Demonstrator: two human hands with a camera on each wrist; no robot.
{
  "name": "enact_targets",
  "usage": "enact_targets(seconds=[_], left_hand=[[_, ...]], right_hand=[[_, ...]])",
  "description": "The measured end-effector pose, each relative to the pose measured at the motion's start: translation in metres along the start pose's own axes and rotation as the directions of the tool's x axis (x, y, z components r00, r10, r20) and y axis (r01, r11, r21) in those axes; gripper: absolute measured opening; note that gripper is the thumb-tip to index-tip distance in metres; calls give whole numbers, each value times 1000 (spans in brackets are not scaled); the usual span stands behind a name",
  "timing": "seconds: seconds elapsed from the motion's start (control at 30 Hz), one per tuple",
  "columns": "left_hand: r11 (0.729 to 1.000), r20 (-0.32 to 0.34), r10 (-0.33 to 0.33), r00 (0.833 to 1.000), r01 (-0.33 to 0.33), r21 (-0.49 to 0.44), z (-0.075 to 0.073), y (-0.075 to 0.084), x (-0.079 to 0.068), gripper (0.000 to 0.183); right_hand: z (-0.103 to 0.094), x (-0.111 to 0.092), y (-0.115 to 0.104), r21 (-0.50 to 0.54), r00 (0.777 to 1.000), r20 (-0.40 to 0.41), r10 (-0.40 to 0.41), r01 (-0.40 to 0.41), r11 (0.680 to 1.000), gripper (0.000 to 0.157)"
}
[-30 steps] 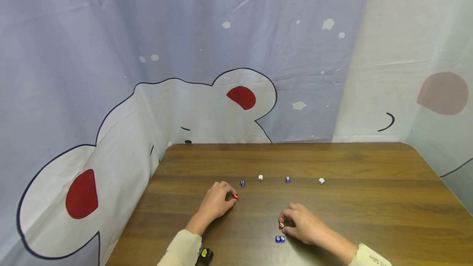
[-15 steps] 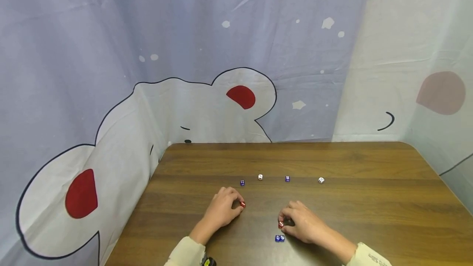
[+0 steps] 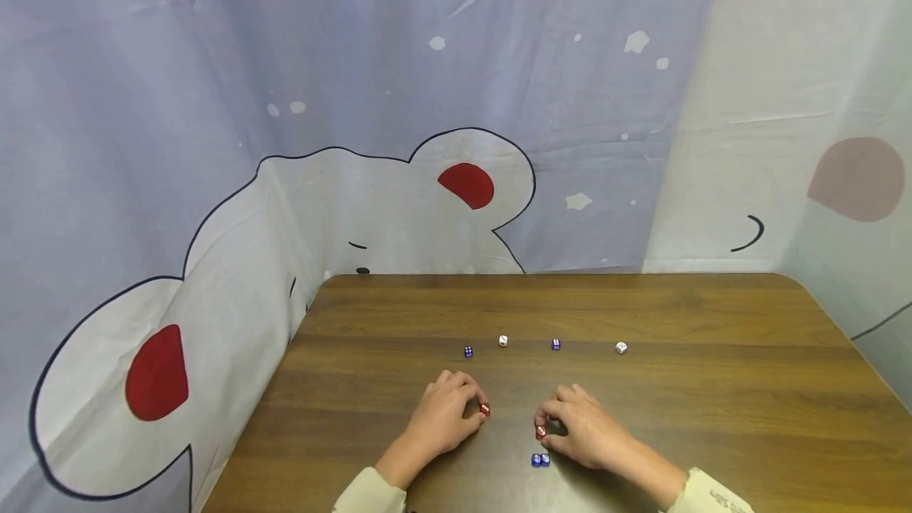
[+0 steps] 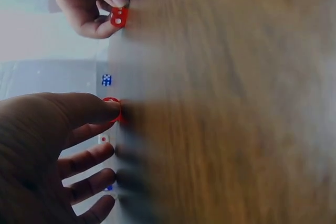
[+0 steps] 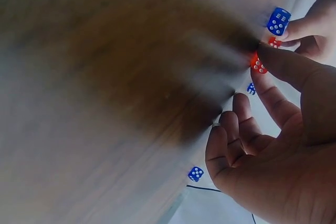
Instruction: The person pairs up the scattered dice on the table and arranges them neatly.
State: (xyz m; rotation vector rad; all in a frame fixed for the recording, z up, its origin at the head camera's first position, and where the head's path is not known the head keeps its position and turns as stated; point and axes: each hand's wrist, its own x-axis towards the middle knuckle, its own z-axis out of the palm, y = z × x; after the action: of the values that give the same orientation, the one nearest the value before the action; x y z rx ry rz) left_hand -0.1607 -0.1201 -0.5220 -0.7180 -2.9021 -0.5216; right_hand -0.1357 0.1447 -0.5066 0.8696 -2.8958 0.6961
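My left hand [image 3: 449,416] pinches a small red die [image 3: 485,410] between thumb and forefinger, close over the wooden table. Thumb and finger cover much of that die in the left wrist view. To the right, my right hand [image 3: 587,432] holds another red die [image 3: 541,433] between its thumb and forefinger; white pips show on this die [image 5: 258,64] in the right wrist view. Just in front of it, nearer the body, two blue dice [image 3: 541,460] sit side by side on the table. A short gap of tabletop separates the two hands.
Farther back on the wooden table [image 3: 684,307] runs a loose row of dice: a blue die [image 3: 468,351], a white die [image 3: 503,340], a second blue die [image 3: 556,344] and a second white die [image 3: 621,347]. A printed curtain [image 3: 342,204] hangs behind the table.
My left hand has slid right and toward the body with its red die, nearing the right hand. The right hand and the other dice stay nearly where they were.
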Motion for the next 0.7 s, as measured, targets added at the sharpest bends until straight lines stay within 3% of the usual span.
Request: enact_targets(seconds=[0.37,0.7], left_hand=[[998,69,31,997,-34,48,-3,21,-2,10],[999,42,18,999,-20,45,1,27,0,13]], right_hand=[[-1,1,-1,-1,1000,3,9,-9,1000,22],[-1,0,-2,1,1000,0,15,-15,1000,23]])
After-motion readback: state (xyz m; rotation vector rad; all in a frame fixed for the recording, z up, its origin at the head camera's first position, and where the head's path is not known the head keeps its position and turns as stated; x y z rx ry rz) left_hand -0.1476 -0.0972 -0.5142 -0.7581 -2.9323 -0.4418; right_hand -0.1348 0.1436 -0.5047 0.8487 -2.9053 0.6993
